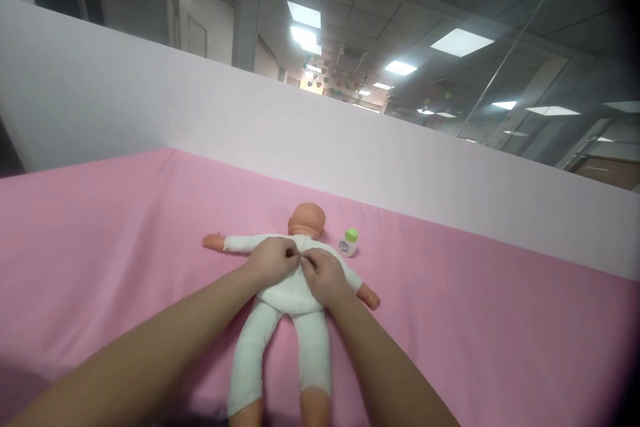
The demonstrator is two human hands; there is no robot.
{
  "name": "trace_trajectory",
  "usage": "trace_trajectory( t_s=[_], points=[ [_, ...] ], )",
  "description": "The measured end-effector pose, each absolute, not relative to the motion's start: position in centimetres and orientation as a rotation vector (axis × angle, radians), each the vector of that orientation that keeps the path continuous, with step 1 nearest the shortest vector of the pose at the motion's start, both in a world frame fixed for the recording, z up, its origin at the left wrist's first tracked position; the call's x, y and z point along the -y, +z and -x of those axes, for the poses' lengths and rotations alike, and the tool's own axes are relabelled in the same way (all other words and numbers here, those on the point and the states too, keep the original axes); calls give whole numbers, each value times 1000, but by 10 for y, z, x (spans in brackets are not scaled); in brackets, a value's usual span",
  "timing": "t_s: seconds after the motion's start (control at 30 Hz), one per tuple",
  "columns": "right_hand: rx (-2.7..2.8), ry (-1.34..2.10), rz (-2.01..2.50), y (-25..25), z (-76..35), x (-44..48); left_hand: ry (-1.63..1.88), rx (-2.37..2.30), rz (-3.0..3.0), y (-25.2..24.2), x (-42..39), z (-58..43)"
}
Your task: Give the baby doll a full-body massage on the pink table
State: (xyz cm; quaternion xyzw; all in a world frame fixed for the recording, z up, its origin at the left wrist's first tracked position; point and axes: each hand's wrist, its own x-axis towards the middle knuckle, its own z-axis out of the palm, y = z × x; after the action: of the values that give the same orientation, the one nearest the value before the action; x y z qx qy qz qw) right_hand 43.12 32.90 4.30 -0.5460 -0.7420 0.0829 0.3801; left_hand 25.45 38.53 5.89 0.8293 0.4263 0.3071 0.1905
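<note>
A baby doll (295, 293) in white clothing lies stretched out on a pink sheet, its arms spread and its bald head (307, 219) pointing away from me. No face shows on the head, so the doll appears to lie face down. Over the middle of its upper back, my left hand (273, 261) pinches at the white cloth with thumb and finger. Close against it, my right hand (325, 275) pinches at the same spot, fingertips nearly touching the left ones. The fingers hide exactly what part of the cloth they grip.
Beside the doll's head, to the right, stands a small clear bottle (347, 244) with a green cap. The pink sheet (475, 320) has soft wrinkles. A low white wall (250, 120) borders the far side, with glass panels and a doorway (203, 23) beyond.
</note>
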Motion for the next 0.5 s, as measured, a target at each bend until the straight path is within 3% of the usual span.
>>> trace_trajectory(
  t_s=[0.23, 0.5],
  points=[
    [1886, -94, 1342, 38, -434, -332, 1056, -1179, -2520, 59, -377, -257],
    [1980, 15, 1433, 42, -436, -333, 892, -1128, -2551, 60, -383, -258]
  ],
)
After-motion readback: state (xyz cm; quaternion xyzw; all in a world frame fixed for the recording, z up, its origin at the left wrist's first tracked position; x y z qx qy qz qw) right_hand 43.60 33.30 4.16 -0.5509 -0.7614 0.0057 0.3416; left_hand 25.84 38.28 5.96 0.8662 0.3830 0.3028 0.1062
